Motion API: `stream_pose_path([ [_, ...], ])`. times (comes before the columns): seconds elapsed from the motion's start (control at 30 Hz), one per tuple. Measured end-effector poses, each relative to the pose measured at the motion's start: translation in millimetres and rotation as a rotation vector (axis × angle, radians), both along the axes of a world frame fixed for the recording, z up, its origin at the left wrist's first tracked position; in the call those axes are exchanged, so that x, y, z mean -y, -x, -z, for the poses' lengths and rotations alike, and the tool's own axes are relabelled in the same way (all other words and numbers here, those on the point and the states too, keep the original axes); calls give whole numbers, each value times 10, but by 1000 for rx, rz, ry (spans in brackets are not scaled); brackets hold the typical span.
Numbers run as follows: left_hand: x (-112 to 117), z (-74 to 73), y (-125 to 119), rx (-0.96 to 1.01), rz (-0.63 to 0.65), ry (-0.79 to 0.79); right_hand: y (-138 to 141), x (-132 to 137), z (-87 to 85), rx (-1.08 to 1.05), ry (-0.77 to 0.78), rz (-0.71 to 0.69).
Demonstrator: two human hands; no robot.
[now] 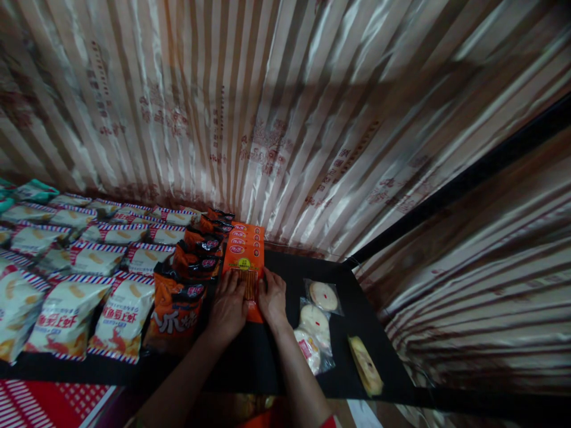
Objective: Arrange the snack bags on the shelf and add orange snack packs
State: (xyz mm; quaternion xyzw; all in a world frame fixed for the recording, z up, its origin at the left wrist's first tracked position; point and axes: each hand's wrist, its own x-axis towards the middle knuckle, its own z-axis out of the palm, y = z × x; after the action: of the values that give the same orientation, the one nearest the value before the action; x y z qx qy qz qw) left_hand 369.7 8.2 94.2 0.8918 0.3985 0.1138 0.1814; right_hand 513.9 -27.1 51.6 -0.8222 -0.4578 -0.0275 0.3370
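Observation:
An orange snack packet (250,294) with a picture of brown sticks lies on the black shelf, last in a line of overlapping orange packets (243,241) that runs toward the back. My left hand (228,306) grips its left side, with the fingers over the front. At its right edge is my right hand (273,295), the fingers curled against the side. Both hands hold the packet between them. Just left of my left hand stands a row of orange and black snack bags (176,315).
White snack bags (66,315) with striped edges fill the left side in rows, green bags (35,190) behind them. Several round, clear-wrapped cakes (314,320) and a long yellowish packet (366,365) lie at the right. Striped curtain (250,107) hangs behind; a black bar (446,184) slants at the right.

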Motion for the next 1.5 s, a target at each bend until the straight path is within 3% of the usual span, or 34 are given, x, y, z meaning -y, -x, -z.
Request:
stream_pose_path([
  [0.57, 8, -56, -12, -1, -1, 6, 2, 3, -8, -7, 2, -6],
  [1.5, 31, 42, -38, 26, -14, -51, 13, 24, 3, 22, -18, -9],
])
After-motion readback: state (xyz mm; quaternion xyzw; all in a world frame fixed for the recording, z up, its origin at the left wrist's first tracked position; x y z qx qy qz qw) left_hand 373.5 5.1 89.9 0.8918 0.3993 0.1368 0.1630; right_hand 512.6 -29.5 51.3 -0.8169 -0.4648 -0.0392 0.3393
